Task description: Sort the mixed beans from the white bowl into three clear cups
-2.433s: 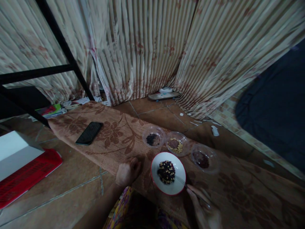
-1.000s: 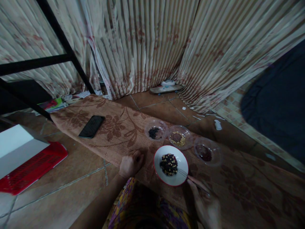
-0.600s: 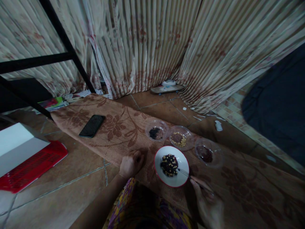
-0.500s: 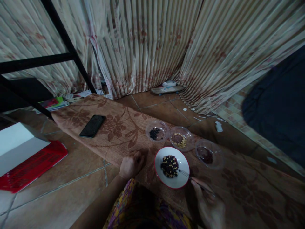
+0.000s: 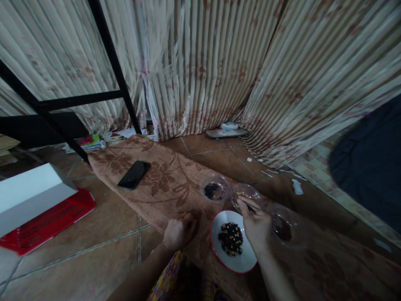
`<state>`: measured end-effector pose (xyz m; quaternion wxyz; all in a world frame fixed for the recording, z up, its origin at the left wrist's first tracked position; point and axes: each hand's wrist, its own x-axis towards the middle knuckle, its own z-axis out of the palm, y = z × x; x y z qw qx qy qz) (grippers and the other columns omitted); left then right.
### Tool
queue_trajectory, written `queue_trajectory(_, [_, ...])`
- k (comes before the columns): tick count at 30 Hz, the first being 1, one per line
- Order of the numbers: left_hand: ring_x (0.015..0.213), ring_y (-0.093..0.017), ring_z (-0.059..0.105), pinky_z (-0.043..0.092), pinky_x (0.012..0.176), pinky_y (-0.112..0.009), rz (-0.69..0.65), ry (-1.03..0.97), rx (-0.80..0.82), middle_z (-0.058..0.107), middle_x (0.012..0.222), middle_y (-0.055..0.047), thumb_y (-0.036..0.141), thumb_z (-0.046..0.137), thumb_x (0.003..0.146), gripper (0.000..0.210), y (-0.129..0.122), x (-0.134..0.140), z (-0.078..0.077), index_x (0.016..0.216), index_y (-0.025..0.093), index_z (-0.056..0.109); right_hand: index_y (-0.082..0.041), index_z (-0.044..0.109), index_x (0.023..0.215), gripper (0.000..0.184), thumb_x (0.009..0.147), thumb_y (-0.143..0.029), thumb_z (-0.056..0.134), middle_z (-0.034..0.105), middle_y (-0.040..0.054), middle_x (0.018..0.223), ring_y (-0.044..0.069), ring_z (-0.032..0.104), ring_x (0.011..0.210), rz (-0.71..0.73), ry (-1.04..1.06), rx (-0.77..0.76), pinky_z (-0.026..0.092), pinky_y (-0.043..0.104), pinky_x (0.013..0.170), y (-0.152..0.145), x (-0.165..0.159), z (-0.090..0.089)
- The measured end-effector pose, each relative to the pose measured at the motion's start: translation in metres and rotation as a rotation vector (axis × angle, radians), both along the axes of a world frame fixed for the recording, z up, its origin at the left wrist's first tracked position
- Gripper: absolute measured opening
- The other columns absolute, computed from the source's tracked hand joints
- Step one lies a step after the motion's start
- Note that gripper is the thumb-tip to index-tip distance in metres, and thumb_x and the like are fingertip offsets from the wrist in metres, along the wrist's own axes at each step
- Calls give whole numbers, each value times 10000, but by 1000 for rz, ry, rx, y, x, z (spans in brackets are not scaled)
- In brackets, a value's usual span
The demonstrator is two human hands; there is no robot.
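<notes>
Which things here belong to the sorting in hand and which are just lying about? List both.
In hand:
- white plate of mixed beans
- bowl of black beans
- bowl of pale beans, under the right hand
- bowl of red beans
- left hand, fisted on the mat

Lying about:
- phone
- red tray
- sandal
- papers

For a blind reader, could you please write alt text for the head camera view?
The right hand holds tweezers over a clear bowl of pale beans, above a white plate of mixed beans. The left hand rests fisted on a floral cloth.
</notes>
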<state>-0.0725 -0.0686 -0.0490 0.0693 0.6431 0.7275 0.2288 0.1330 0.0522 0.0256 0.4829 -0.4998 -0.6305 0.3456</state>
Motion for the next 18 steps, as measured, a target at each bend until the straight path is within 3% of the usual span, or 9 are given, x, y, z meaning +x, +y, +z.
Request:
queue_trajectory(4, [712,-140,616,421,648,-242,0,-7,3,674,802,-29,266,483,941,218,0,0,-1,739,202,535,-176,763,890,311,792,-460,682,763,113,976,244,715,902,-29,-13,30,560,383,826,-1,0,-3])
queue_trajectory(12, [697,-141,598,403,640,-244,-10,-19,-10,642,751,-24,291,498,933,235,1,-2,-1,720,200,538,-160,763,972,391,742,-475,730,770,115,936,251,723,825,-291,-39,-90,568,358,755,-53,52,2])
queue_trajectory(18, [658,-132,572,378,613,-241,9,-12,-9,607,703,-12,319,487,936,268,2,-1,-2,698,203,525,-182,773,868,375,720,-523,717,768,111,968,298,711,931,-280,-141,-223,551,410,841,-92,93,-20])
